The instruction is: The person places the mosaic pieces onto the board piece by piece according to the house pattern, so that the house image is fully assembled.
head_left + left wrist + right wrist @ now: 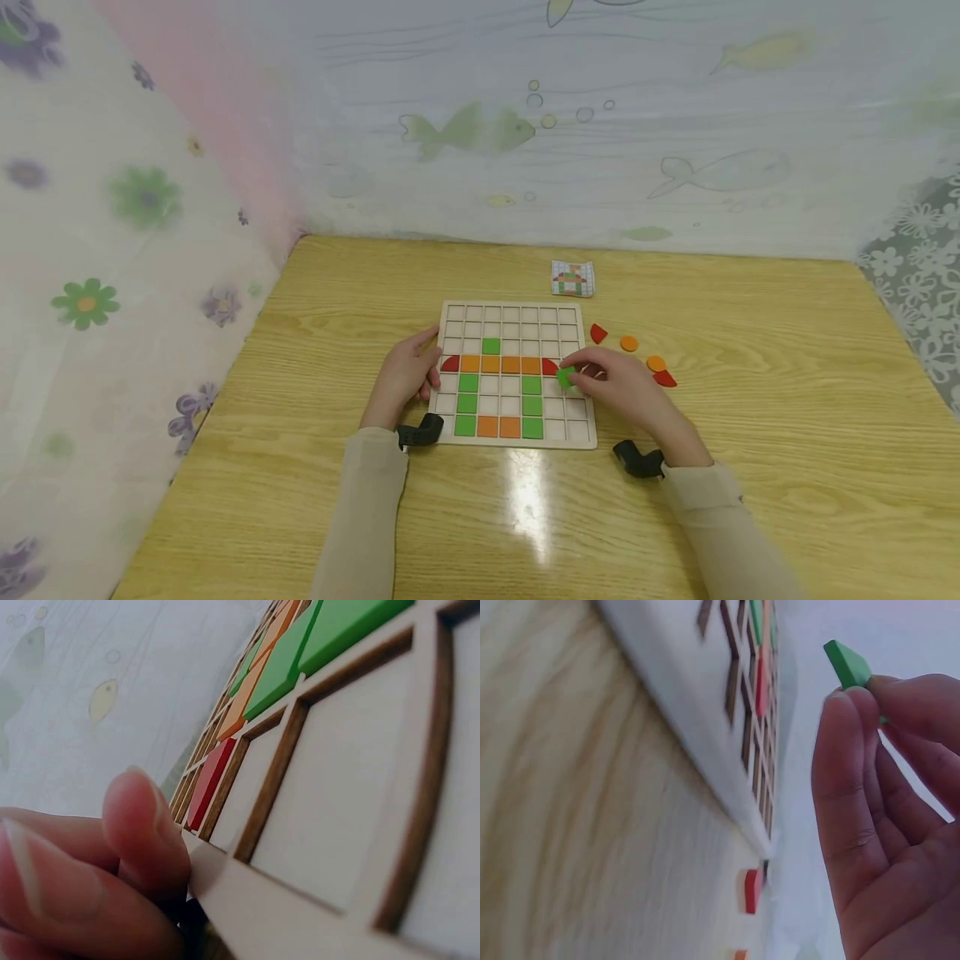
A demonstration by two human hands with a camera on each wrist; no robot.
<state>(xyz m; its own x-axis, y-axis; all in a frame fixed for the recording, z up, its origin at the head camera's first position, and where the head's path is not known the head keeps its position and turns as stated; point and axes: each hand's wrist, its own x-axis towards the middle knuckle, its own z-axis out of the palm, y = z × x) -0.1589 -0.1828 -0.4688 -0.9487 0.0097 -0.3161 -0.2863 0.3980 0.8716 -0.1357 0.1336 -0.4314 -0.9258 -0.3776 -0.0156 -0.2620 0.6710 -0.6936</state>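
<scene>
My right hand (621,387) pinches a green tile (566,378) near one end, over the right side of the gridded board (510,406), just beside the red quarter-round (549,366) that ends the orange row (511,365). The right wrist view shows the tile tilted and clear of the board, so I should level it first and line its sides up with a brown-walled square. A light pinch suits it best — lower one edge in, let go, then press the rest flat with a fingertip. I cannot tell which square it is meant for; the small card (573,279) beyond the board seems the guide, though its coloured pattern is too fine to read here. My left hand (405,367) lies at the left edge, fingers bent; whether they grip the rim or only rest there, I cannot tell. Gentle pressure there should stop the board sliding on the worktop (315,358).

The tile itself is plain bright green, flat, straight-edged and fairly thick — much like the green tiles (532,406) set in the board.
</scene>
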